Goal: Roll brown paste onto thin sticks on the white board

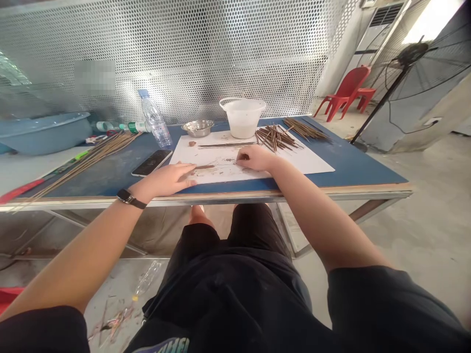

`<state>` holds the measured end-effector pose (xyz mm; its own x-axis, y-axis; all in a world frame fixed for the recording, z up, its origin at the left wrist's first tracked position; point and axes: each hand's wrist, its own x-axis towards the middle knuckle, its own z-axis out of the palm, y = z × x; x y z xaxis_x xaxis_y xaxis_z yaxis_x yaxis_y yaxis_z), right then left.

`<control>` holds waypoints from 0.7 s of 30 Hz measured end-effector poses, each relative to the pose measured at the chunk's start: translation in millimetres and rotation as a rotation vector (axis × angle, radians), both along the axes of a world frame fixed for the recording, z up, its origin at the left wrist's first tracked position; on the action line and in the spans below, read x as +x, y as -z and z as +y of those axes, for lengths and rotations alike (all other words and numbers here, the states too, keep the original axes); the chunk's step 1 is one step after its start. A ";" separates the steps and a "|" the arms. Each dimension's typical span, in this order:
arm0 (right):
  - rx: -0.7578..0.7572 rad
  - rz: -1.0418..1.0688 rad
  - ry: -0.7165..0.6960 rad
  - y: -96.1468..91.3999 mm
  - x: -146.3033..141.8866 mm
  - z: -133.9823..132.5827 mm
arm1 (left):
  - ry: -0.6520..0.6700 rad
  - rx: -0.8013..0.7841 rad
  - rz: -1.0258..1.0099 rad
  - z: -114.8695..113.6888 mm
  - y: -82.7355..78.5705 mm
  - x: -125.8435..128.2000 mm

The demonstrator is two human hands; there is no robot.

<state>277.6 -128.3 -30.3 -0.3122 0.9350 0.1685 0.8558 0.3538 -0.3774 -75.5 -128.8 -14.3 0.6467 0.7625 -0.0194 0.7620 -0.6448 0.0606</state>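
Observation:
On the white board (pixel 316 164) my left hand (pixel 171 177) lies with its fingers stretched out. Its fingertips are by the left end of a flattened brown strip (pixel 204 167), from which a thin stick seems to run right. My right hand (pixel 254 158) is curled over the board's middle, thumb and fingers together; what they pinch, if anything, is hidden. Brown smears and crumbs surround both hands. Behind them lie a few dark coated sticks (pixel 224 145) and a small brown lump (pixel 192 143). A pile of brown coated sticks (pixel 278 138) is right of my right hand.
A white plastic bucket (pixel 244 120) and a metal bowl (pixel 198 128) stand at the back. Left are a phone (pixel 152 163), a water bottle (pixel 156 120), bare thin sticks (pixel 93 154) and a blue basin (pixel 44 132). More sticks (pixel 307 130) lie right. A perforated metal panel (pixel 176 54) closes the back.

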 end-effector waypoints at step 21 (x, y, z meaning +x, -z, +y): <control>0.030 0.109 0.056 4.0 8.0 6.5 | -0.089 -0.080 0.104 3.1 -2.0 47.8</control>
